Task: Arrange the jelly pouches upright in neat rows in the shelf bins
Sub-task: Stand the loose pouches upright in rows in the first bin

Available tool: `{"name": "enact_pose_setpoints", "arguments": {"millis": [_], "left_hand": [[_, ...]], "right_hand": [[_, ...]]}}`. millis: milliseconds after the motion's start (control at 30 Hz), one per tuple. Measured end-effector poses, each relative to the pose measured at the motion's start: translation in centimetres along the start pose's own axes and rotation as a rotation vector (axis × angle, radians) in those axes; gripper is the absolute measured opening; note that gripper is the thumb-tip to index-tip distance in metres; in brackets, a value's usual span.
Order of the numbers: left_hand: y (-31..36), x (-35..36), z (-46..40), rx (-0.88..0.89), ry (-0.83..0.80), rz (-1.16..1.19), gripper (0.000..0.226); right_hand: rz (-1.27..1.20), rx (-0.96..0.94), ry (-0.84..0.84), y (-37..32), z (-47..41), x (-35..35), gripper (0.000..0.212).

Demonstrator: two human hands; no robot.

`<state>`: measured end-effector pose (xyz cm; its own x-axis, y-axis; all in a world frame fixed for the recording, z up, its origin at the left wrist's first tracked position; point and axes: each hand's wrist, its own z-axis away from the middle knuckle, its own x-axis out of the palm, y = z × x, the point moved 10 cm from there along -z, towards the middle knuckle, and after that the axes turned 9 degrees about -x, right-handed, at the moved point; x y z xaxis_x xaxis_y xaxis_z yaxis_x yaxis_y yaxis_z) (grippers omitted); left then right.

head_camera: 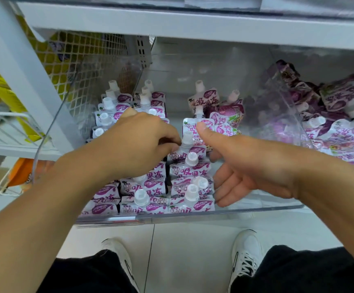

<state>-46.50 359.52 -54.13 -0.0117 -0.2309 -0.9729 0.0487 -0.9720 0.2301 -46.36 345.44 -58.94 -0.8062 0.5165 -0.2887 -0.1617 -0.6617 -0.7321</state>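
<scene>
A person looks down into a clear plastic bin [214, 212] on a white shelf [172, 24]. Purple-and-white jelly pouches [184, 182] with white caps stand upright in rows along the bin's left and middle. The left hand [138, 142] reaches in with curled fingers, pinching the top of one pouch [190, 151] near its white cap in the middle row. The right hand [241, 166] is spread open just beside that row — thumb raised against another pouch [195, 127] behind it, fingers straight along the row's right side. A few more pouches [224, 108] stand or lean loosely farther back. To the right, behind a clear divider, a jumbled pile of pouches [330, 115] lies unsorted. Below, white sneakers [246, 254] rest on a pale floor.
</scene>
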Motion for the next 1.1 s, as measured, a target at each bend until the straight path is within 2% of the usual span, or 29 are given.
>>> {"name": "enact_pose_setpoints", "arguments": {"millis": [67,167,333,433,500,567,700,800,900,1000,1100], "left_hand": [[-0.2,0.0,0.1,-0.002,-0.015,0.011,0.018],[0.0,0.3,0.2,0.012,-0.051,0.009,0.029],[0.0,1.3,1.1,0.010,-0.217,-0.081,0.079],[-0.2,2.0,1.6,0.025,-0.281,-0.163,0.099],[-0.2,2.1,1.7,0.015,-0.295,-0.170,0.107],[-0.1,2.1,1.8,0.003,-0.308,-0.159,0.112],[0.1,2.1,1.8,-0.058,-0.308,-0.133,0.113],[0.7,2.1,1.7,-0.066,-0.277,-0.146,0.098],[0.9,2.0,1.7,-0.061,-0.273,-0.138,0.087],[0.5,2.2,1.8,-0.056,-0.315,-0.125,0.097],[-0.1,2.5,2.0,-0.060,-0.343,-0.118,0.101]], "right_hand": [[-0.098,0.002,-0.016,0.3,-0.3,0.2,0.101],[-0.120,0.011,-0.066,0.6,-0.3,0.2,0.118],[-0.097,-0.018,-0.086,0.3,0.1,0.7,0.094],[0.056,-0.082,-0.101,-0.1,0.4,0.2,0.082],[0.280,-0.156,-0.087,-0.8,0.7,-0.5,0.094],[0.426,-0.227,-0.047,-1.6,0.9,-0.9,0.102],[0.371,-0.305,0.005,-2.2,0.0,-0.8,0.066],[0.327,-0.287,0.023,-2.0,-0.2,-0.5,0.057],[0.311,-0.263,0.019,-2.0,0.2,-0.4,0.056],[0.262,-0.209,-0.021,-1.5,0.6,-0.3,0.061],[0.151,-0.115,-0.024,-0.8,0.7,-0.9,0.074]]}}
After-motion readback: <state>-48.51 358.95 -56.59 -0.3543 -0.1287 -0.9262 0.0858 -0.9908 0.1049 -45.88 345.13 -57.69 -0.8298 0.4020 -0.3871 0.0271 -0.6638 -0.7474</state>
